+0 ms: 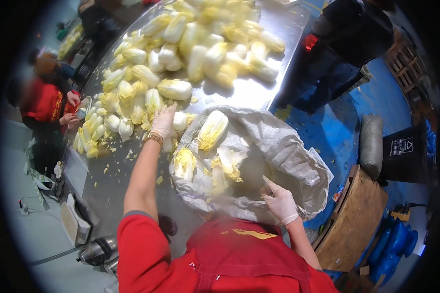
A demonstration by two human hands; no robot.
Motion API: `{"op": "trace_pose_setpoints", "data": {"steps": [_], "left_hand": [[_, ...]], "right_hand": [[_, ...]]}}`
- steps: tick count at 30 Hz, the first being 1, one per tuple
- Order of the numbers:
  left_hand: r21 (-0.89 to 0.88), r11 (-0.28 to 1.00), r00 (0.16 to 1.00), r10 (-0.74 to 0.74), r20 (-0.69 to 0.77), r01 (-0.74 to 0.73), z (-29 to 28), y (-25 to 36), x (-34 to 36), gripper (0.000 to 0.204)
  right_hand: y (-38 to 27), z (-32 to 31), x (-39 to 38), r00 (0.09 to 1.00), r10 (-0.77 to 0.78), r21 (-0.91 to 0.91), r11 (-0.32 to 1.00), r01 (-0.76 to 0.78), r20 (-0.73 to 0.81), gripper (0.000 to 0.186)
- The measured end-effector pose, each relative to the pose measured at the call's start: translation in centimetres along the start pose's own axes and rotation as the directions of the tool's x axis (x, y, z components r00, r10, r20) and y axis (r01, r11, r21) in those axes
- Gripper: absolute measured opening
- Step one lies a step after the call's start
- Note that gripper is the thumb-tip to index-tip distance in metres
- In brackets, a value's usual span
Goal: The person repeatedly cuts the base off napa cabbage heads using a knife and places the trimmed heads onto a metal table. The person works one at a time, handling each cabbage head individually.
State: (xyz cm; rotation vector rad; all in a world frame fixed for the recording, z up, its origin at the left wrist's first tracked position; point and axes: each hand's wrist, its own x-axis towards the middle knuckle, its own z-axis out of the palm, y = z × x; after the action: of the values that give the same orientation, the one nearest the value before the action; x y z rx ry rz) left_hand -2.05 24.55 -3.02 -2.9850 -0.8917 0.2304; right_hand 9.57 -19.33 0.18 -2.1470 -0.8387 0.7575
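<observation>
My left hand, in a pale thin glove, reaches to the edge of a napa cabbage pile. Its fingers are stretched out, touching the lower end of an upright cabbage; another cabbage lies right beside it. Over the open white woven sack in front of me is my gloved right hand. Its fingers are curled, with a thin tip pointing up from them; whether that is a finger or a small tool I cannot tell. A whole cabbage, another cabbage and loose leaves lie in the sack.
The metal table carries leaf scraps. At the far left a person in red works over cabbages. Another person in dark clothes stands on the blue floor at upper right. A wooden board and black bin are at right.
</observation>
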Motion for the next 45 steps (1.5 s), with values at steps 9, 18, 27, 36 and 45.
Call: {"op": "trace_pose_setpoints", "data": {"steps": [9,18,27,36,45], "left_hand": [[-0.648,0.751,0.974,-0.216,-0.065,0.123,-4.9,7.2,-4.9,0.071],[-0.917,0.395,0.996,0.086,-0.026,-0.058,-3.5,19.5,-13.8,0.090],[-0.943,0.324,0.960,0.279,0.024,-0.071,-4.1,21.4,-15.2,0.090],[-0.987,0.144,0.925,0.359,0.122,0.074,-4.9,21.7,-16.4,0.080],[-0.962,0.272,0.921,0.378,0.096,-0.011,-4.6,20.9,-17.8,0.075]], "right_hand": [[-1.3,-1.5,-0.3,0.996,0.088,-0.051,0.995,-0.088,-0.011,0.050],[-3.9,-1.6,-0.9,0.945,-0.323,-0.254,0.919,0.301,-0.049,0.048],[-2.4,-1.6,-2.3,0.935,-0.354,-0.365,0.874,0.320,-0.029,0.041],[-1.5,0.3,-2.8,0.930,-0.327,-0.394,0.887,0.241,-0.167,0.036],[-1.4,1.8,-3.8,0.936,-0.315,-0.324,0.912,0.252,-0.158,0.036]]}}
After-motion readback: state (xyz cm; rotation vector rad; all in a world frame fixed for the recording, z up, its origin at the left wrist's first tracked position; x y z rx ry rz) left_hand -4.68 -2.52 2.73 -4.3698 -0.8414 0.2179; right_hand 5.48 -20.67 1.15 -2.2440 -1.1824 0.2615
